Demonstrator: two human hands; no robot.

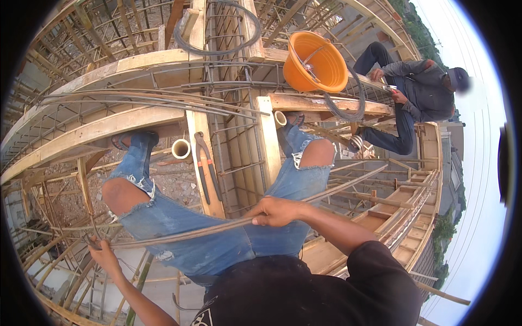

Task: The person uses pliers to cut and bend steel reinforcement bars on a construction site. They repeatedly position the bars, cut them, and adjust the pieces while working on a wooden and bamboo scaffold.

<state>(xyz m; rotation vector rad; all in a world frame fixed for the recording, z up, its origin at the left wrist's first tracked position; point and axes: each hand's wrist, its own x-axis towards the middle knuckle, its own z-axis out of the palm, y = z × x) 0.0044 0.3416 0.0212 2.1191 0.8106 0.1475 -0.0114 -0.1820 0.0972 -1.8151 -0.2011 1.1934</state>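
A bundle of long thin steel rods (190,233) lies across my lap, running from lower left up toward the right. My right hand (274,211) is wrapped around it near the middle. My left hand (104,254) grips the rods close to their left end, where a few bent pieces show; the fingers there are small and partly hidden. Between my knees, a pair of pincers (206,165) with black and orange handles rests on a wooden board (197,122). Neither hand touches the pincers.
Wooden formwork with a rebar cage (234,136) runs ahead of me, with open gaps beside the beams. An orange bucket (317,62), wire coils (217,51) and loose rods (147,100) lie on top. Another person (421,89) sits at the right. Two round pipe ends (181,148) stand nearby.
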